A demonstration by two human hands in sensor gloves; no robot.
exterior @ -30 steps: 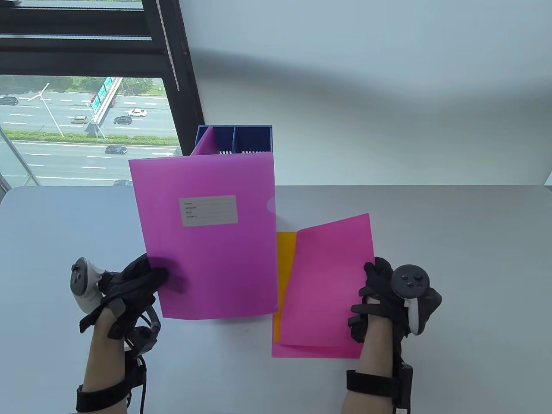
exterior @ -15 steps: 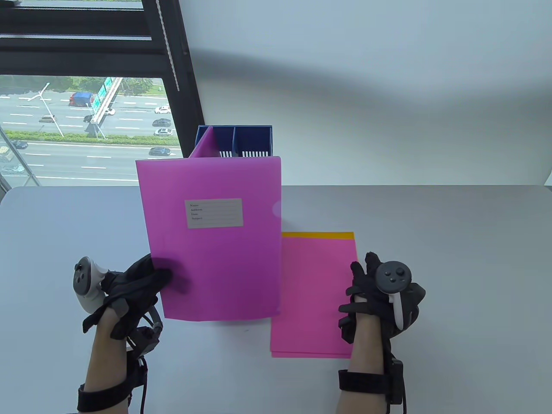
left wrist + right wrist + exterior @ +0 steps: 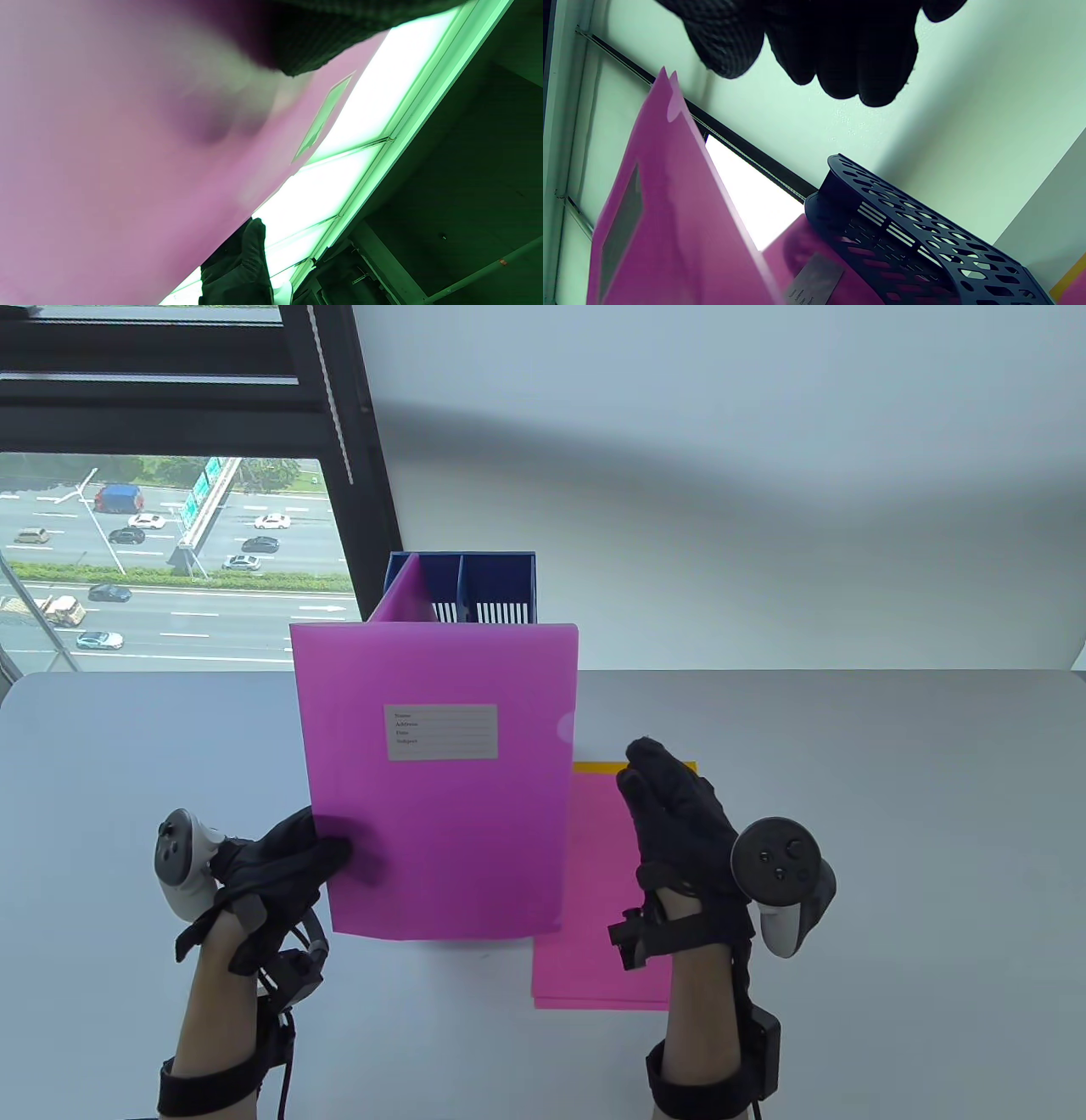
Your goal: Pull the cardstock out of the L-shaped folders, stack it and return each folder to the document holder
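The left hand (image 3: 280,865) grips the upright folder (image 3: 437,780); the holder (image 3: 462,585) stands beyond its fingers, the right hand (image 3: 679,823) open.

The white tabletop (image 3: 891,831) carried my pink cardstock stack (image 3: 594,916) at about five o'clock, an orange sheet (image 3: 594,768) beneath it, and the blue document holder (image 3: 496,581) at twelve.

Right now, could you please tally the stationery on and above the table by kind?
Pink L-shaped folders: 2, held folder and folder in the holder
Cardstock sheets showing: 2, pink cardstock over orange cardstock
Blue document holder: 1
Total: 5
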